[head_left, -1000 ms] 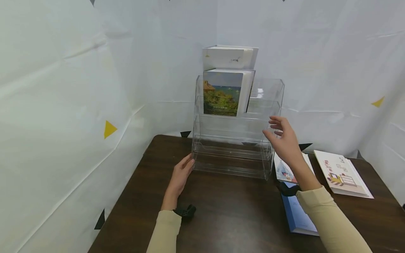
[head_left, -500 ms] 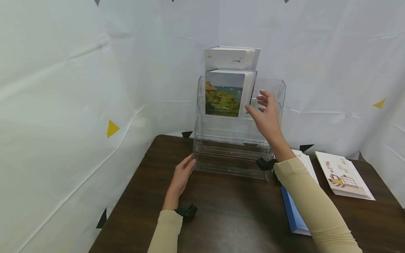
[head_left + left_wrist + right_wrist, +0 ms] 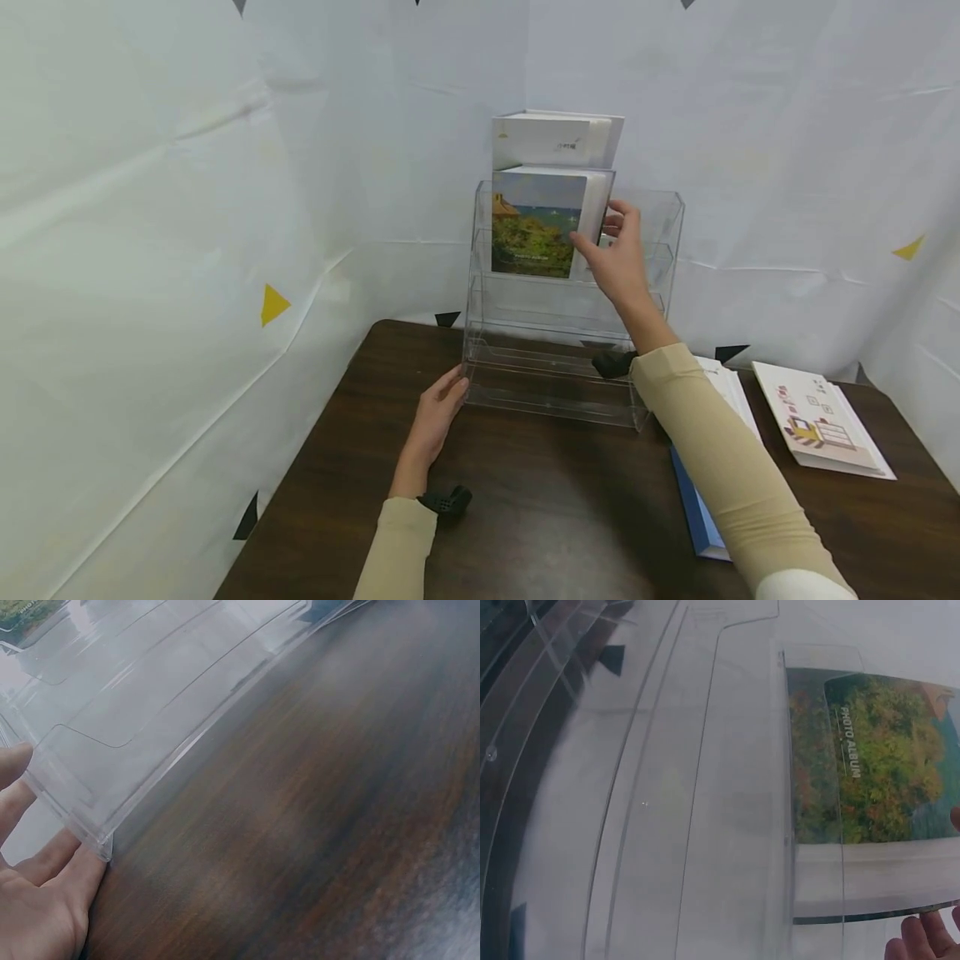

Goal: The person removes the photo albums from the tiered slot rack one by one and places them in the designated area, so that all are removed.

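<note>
A clear acrylic rack point(image 3: 555, 317) with stepped tiers stands on the dark wooden table. In one of its upper tiers sits a photo album point(image 3: 534, 221) with a painted seaside cover. My right hand point(image 3: 621, 254) pinches this album's right edge, thumb on the front and fingers at the edge. The right wrist view shows those fingers point(image 3: 922, 937) along the album's edge. Low at the rack's left side, my left hand point(image 3: 438, 412) touches the side panel with fairly straight fingers point(image 3: 82, 874). Behind the album a white book point(image 3: 543, 140) stands in the top tier.
On the table point(image 3: 540, 508) right of the rack lie a white book point(image 3: 723, 383) and a blue book point(image 3: 701, 512), both partly hidden by my right arm. Farther right lies a white illustrated book point(image 3: 821, 421). White sheeting point(image 3: 187, 250) closes off the back and sides.
My right hand has moved left and up from the rack's right side to the photo album's right edge and closed on it. My left hand has stayed at the rack.
</note>
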`<move>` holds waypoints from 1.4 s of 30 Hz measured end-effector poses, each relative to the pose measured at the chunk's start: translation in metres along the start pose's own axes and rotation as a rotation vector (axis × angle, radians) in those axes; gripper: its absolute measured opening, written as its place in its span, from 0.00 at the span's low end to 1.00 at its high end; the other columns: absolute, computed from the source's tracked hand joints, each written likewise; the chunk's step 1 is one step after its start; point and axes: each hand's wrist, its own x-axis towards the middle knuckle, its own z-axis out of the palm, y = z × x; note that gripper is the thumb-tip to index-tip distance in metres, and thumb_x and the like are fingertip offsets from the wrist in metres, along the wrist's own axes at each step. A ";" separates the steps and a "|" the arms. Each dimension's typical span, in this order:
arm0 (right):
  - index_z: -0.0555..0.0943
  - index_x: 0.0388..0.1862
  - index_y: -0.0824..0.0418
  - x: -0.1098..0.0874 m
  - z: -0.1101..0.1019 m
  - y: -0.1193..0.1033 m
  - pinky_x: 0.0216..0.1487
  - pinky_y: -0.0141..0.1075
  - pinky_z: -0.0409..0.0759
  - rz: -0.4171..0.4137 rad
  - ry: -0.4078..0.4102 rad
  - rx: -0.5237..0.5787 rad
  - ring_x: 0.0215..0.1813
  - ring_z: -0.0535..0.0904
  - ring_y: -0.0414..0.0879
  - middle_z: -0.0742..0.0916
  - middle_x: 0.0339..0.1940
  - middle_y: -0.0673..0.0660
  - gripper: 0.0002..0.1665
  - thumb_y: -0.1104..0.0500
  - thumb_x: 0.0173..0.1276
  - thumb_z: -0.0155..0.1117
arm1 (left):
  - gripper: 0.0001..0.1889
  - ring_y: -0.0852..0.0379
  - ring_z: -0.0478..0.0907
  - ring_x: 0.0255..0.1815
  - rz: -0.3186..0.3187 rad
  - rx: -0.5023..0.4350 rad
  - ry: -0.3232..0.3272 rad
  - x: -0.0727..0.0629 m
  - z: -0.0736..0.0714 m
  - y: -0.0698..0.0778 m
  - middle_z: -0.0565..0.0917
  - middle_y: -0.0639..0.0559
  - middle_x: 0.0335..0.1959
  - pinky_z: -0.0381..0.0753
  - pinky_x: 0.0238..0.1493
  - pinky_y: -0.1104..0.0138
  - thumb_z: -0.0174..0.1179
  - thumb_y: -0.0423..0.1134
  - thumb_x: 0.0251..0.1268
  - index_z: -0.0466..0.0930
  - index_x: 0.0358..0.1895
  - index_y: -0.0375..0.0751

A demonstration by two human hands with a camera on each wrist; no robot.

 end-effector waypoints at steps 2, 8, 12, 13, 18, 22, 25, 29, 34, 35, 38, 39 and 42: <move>0.57 0.84 0.57 0.002 0.000 0.001 0.75 0.56 0.75 0.003 0.000 0.001 0.75 0.69 0.59 0.70 0.75 0.66 0.47 0.48 0.77 0.70 | 0.31 0.44 0.64 0.86 -0.002 0.004 0.001 0.000 0.001 0.000 0.68 0.41 0.83 0.64 0.87 0.49 0.59 0.52 0.85 0.68 0.83 0.46; 0.61 0.79 0.60 0.009 -0.002 0.004 0.65 0.52 0.81 0.023 -0.047 0.049 0.69 0.75 0.56 0.75 0.70 0.65 0.41 0.48 0.78 0.70 | 0.30 0.46 0.65 0.85 -0.010 0.015 0.007 -0.002 0.001 0.001 0.70 0.43 0.83 0.65 0.87 0.50 0.59 0.51 0.85 0.69 0.82 0.48; 0.65 0.81 0.60 0.016 -0.007 0.005 0.74 0.55 0.77 0.075 -0.166 0.099 0.75 0.75 0.57 0.78 0.75 0.66 0.40 0.48 0.79 0.70 | 0.30 0.46 0.65 0.85 -0.010 0.013 0.012 -0.003 0.000 0.002 0.70 0.44 0.82 0.65 0.87 0.51 0.59 0.52 0.84 0.69 0.82 0.49; 0.66 0.81 0.61 0.018 -0.008 0.005 0.77 0.55 0.75 0.084 -0.199 0.116 0.76 0.74 0.57 0.77 0.76 0.66 0.40 0.49 0.79 0.70 | 0.30 0.46 0.65 0.85 -0.007 0.014 0.011 -0.003 -0.001 0.002 0.69 0.43 0.83 0.65 0.87 0.50 0.59 0.52 0.85 0.69 0.82 0.49; 0.62 0.87 0.58 0.023 -0.010 0.008 0.84 0.57 0.69 0.107 -0.314 0.145 0.84 0.68 0.56 0.73 0.83 0.64 0.43 0.51 0.80 0.69 | 0.30 0.45 0.65 0.85 0.000 0.019 0.007 -0.004 -0.004 0.001 0.69 0.43 0.83 0.65 0.87 0.50 0.59 0.53 0.84 0.69 0.82 0.49; 0.55 0.90 0.53 0.024 -0.009 0.007 0.85 0.57 0.67 0.101 -0.345 0.128 0.87 0.64 0.56 0.68 0.87 0.62 0.49 0.50 0.80 0.69 | 0.30 0.46 0.65 0.85 -0.003 0.018 0.010 -0.005 -0.005 0.002 0.70 0.44 0.82 0.65 0.87 0.50 0.59 0.54 0.84 0.70 0.82 0.50; 0.54 0.91 0.53 0.024 -0.007 0.007 0.86 0.57 0.67 0.102 -0.348 0.129 0.87 0.65 0.57 0.68 0.87 0.63 0.49 0.50 0.81 0.68 | 0.30 0.46 0.65 0.85 -0.005 0.017 0.012 -0.005 -0.005 0.001 0.70 0.44 0.82 0.65 0.87 0.50 0.59 0.53 0.84 0.70 0.82 0.50; 0.55 0.91 0.54 0.024 -0.005 0.007 0.85 0.57 0.68 0.104 -0.352 0.141 0.85 0.67 0.58 0.71 0.85 0.64 0.48 0.51 0.81 0.68 | 0.30 0.45 0.65 0.85 -0.004 0.016 0.013 -0.006 -0.006 0.001 0.70 0.44 0.82 0.65 0.87 0.50 0.59 0.52 0.85 0.69 0.82 0.49; 0.53 0.91 0.52 0.024 -0.001 0.009 0.84 0.58 0.70 0.086 -0.340 0.167 0.84 0.68 0.59 0.73 0.83 0.66 0.48 0.53 0.81 0.67 | 0.31 0.46 0.65 0.85 0.000 0.017 0.006 -0.006 -0.005 0.003 0.70 0.44 0.83 0.65 0.87 0.50 0.59 0.54 0.84 0.69 0.82 0.50; 0.53 0.91 0.51 0.023 0.000 0.009 0.84 0.58 0.70 0.079 -0.333 0.174 0.84 0.68 0.58 0.73 0.83 0.66 0.49 0.54 0.81 0.67 | 0.31 0.46 0.65 0.85 -0.001 0.017 0.005 -0.007 -0.005 0.004 0.70 0.44 0.83 0.65 0.87 0.50 0.59 0.54 0.84 0.69 0.82 0.50; 0.52 0.91 0.47 0.023 0.003 0.012 0.83 0.58 0.70 0.058 -0.311 0.196 0.85 0.67 0.57 0.72 0.83 0.64 0.49 0.54 0.81 0.67 | 0.32 0.46 0.65 0.85 -0.011 0.017 0.005 -0.007 -0.005 0.004 0.69 0.44 0.83 0.65 0.87 0.50 0.60 0.54 0.83 0.69 0.82 0.50; 0.52 0.91 0.46 0.022 0.004 0.013 0.83 0.58 0.71 0.052 -0.303 0.202 0.84 0.67 0.57 0.72 0.84 0.64 0.49 0.55 0.82 0.67 | 0.32 0.46 0.65 0.85 -0.012 0.017 0.004 -0.007 -0.005 0.003 0.69 0.44 0.83 0.65 0.87 0.50 0.60 0.54 0.83 0.68 0.83 0.50; 0.55 0.90 0.46 0.022 0.006 0.015 0.82 0.59 0.72 0.031 -0.281 0.236 0.84 0.68 0.57 0.72 0.84 0.63 0.46 0.56 0.82 0.66 | 0.32 0.46 0.65 0.85 -0.011 0.016 0.004 -0.008 -0.004 0.003 0.70 0.43 0.83 0.65 0.87 0.50 0.60 0.55 0.83 0.69 0.82 0.49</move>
